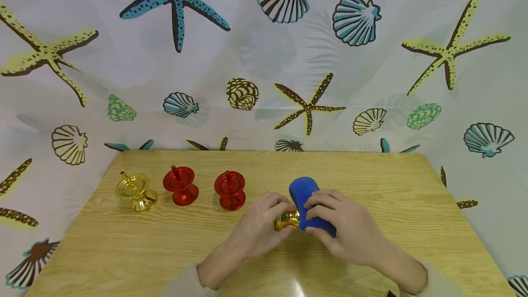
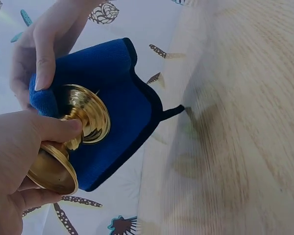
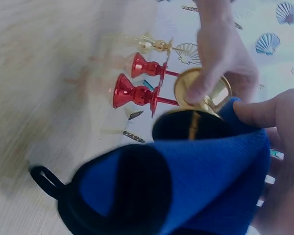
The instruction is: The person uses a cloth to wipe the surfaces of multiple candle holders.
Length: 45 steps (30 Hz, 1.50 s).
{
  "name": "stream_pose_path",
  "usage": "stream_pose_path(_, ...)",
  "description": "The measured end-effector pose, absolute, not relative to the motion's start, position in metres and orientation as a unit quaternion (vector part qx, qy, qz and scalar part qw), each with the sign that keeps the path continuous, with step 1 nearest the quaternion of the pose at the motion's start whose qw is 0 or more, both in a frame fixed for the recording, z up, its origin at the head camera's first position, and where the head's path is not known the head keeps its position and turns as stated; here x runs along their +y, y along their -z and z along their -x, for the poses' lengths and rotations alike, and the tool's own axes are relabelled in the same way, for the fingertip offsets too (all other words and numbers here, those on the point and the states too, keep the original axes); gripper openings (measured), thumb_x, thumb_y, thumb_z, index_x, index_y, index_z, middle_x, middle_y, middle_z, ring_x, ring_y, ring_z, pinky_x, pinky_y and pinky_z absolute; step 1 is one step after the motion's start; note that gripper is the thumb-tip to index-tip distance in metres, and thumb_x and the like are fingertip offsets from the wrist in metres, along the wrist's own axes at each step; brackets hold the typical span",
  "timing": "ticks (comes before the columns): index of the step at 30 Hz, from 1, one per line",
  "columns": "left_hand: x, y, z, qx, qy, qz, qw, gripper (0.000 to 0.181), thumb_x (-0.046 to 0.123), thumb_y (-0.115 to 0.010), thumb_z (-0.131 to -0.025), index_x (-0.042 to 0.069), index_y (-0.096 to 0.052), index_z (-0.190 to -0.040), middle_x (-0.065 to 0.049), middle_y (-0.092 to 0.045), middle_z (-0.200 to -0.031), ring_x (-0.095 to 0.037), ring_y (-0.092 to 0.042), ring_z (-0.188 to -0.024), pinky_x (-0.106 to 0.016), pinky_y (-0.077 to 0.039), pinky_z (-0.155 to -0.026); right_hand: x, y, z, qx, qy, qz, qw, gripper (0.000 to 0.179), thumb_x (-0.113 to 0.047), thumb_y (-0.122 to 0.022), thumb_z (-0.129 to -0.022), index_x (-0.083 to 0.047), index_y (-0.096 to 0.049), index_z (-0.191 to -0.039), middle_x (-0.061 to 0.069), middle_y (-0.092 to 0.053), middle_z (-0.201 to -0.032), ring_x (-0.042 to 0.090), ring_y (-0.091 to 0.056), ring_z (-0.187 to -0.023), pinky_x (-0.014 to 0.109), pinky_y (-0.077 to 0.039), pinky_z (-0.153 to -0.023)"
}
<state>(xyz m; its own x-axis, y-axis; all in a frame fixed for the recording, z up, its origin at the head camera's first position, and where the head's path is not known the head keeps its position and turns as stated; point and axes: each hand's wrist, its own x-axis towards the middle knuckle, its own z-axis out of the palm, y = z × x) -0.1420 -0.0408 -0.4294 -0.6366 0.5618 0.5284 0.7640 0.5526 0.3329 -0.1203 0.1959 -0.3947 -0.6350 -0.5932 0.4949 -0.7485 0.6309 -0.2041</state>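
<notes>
My left hand (image 1: 264,221) holds a shiny gold candle holder (image 1: 288,220) tipped on its side, thumb and fingers around its foot and stem. In the left wrist view, the hollow underside of the candle holder (image 2: 90,115) faces the near side. My right hand (image 1: 350,226) grips a blue cloth (image 1: 303,191) against the dish end. The cloth (image 2: 125,93) has a dark edging and a small hanging loop. A slim post (image 3: 194,125) rises inside the dish in the right wrist view, with the cloth's edge right at the rim.
On the wooden table (image 1: 412,205), a gold candle holder (image 1: 143,198) and two red candle holders (image 1: 183,191) (image 1: 231,194) stand upright at the left. A white curtain (image 1: 255,49) printed with shells and starfish hangs behind the table's back edge.
</notes>
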Motion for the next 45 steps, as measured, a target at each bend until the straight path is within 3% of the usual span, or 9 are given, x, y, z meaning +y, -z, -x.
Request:
stream_pose_path(6,-0.042,0.431,0.142,-0.864,0.245,0.395,0.193,0.031,0.019,-0.094,-0.08,0.011,-0.079,-0.106,-0.002,-0.072,-0.109,-0.018,-0.067,-0.107,-0.031,-0.061,-0.09,0.201,0.389,0.136,-0.894,-0.278,-0.343,0.076,0.012,-0.024,-0.082,-0.093,-0.026,-0.074,-0.102,-0.006,-0.074,-0.122,0.021,-0.071,-0.117,0.045,-0.061,-0.096)
stream_pose_path(13,-0.041,0.432,0.14,-0.861,0.206,0.409,0.222,0.03,0.022,-0.093,-0.081,0.012,-0.08,-0.106,0.0,-0.071,-0.106,-0.016,-0.066,-0.105,-0.028,-0.061,-0.089,0.209,0.383,0.162,-0.857,-0.384,-0.333,-0.086,0.01,-0.023,-0.076,-0.098,-0.022,-0.074,-0.109,0.003,-0.075,-0.126,0.027,-0.071,-0.119,0.038,-0.058,-0.1)
stream_pose_path(24,-0.039,0.439,0.141,-0.827,0.157,0.455,0.291,0.038,0.023,-0.096,-0.078,0.014,-0.077,-0.109,0.0,-0.068,-0.107,-0.017,-0.065,-0.107,-0.022,-0.06,-0.081,0.217,0.388,0.192,-0.821,-0.439,-0.3,-0.209,0.017,-0.022,-0.07,-0.102,-0.011,-0.077,-0.113,0.007,-0.077,-0.113,0.019,-0.069,-0.107,0.041,-0.051,-0.101)
stream_pose_path(29,-0.039,0.437,0.141,-0.828,0.168,0.456,0.278,0.035,0.022,-0.094,-0.079,0.015,-0.078,-0.109,0.001,-0.068,-0.107,-0.016,-0.065,-0.106,-0.022,-0.06,-0.082,0.219,0.388,0.185,-0.825,-0.441,-0.297,-0.193,0.015,-0.023,-0.07,-0.102,-0.013,-0.076,-0.113,0.005,-0.077,-0.115,0.017,-0.069,-0.109,0.041,-0.05,-0.103)
stream_pose_path(35,-0.041,0.431,0.141,-0.833,0.174,0.46,0.254,0.029,0.025,-0.092,-0.083,0.016,-0.079,-0.108,0.002,-0.069,-0.107,-0.014,-0.065,-0.104,-0.021,-0.06,-0.08,0.22,0.385,0.167,-0.836,-0.436,-0.302,-0.144,0.01,-0.022,-0.072,-0.101,-0.018,-0.075,-0.11,0.005,-0.075,-0.124,0.025,-0.069,-0.119,0.033,-0.054,-0.103)
stream_pose_path(39,-0.04,0.428,0.144,-0.828,0.178,0.464,0.26,0.028,0.025,-0.092,-0.083,0.015,-0.079,-0.105,0.001,-0.07,-0.104,-0.014,-0.066,-0.101,-0.022,-0.06,-0.081,0.218,0.387,0.156,-0.843,-0.424,-0.323,-0.073,0.01,-0.02,-0.074,-0.099,-0.021,-0.075,-0.109,0.003,-0.076,-0.124,0.025,-0.071,-0.118,0.032,-0.058,-0.1)
stream_pose_path(45,-0.041,0.427,0.147,-0.825,0.182,0.464,0.265,0.029,0.025,-0.095,-0.079,0.014,-0.077,-0.099,0.0,-0.073,-0.102,-0.014,-0.068,-0.1,-0.024,-0.061,-0.083,0.213,0.395,0.138,-0.855,-0.364,-0.364,0.063,0.016,-0.013,-0.081,-0.093,-0.024,-0.074,-0.103,-0.004,-0.075,-0.123,0.021,-0.071,-0.117,0.041,-0.061,-0.097)
